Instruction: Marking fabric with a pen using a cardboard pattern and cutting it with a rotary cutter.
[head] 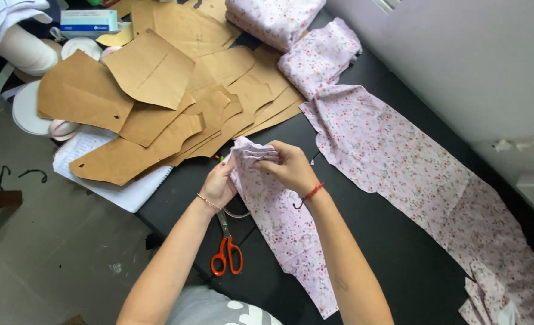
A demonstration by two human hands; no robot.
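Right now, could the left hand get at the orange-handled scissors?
Probably yes. The scissors lie uncovered on the black table just below the left hand, with nothing over the handles. That hand, like the right hand, is busy pinching the folded floral fabric piece, so it would have to let go first.

Soft, even daylight fills the scene, brightest on the pale wall (pixel 459 66) at the upper right, with only faint shadows under the brown paper patterns (pixel 158 90). Focus is sharp throughout; edges bow slightly from wide-angle distortion.
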